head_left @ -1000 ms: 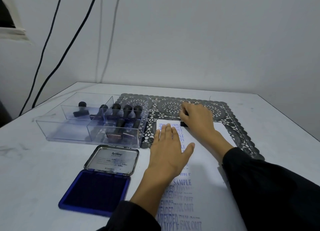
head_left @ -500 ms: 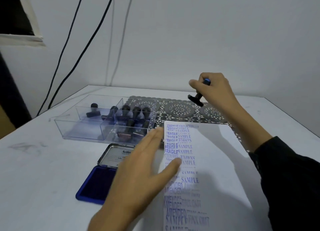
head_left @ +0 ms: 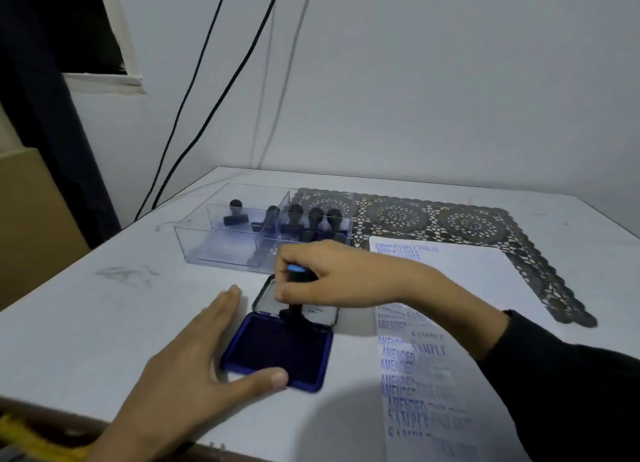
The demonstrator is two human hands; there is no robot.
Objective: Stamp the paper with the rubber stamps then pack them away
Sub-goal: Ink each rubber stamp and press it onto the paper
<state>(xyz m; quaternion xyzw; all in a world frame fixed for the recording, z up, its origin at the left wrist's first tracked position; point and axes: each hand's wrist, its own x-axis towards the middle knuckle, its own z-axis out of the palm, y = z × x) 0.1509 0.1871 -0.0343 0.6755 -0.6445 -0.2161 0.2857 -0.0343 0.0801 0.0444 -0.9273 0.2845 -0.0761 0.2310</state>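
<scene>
The rubber stamp [head_left: 294, 313] is held upright at the far end of the open ink pad [head_left: 277, 354], toward the near edge of the counter; the grip of the right hand [head_left: 343, 274] is clamped round its handle. The left hand [head_left: 187, 364] is laid flat beside the pad, grip apart, its thumb touching the pad's near edge. Patchy inking is to be feared, since only the pad's far strip is met, and the pad could be shifted if poorly braced. The right forearm is stretched across the paper [head_left: 467, 288], so fresh prints could be smeared by the sleeve. The clear tray [head_left: 214, 250] of other stamps [head_left: 294, 213] is set toward the far left corner, and a lace mat [head_left: 467, 222] lies under the paper's far end.
</scene>
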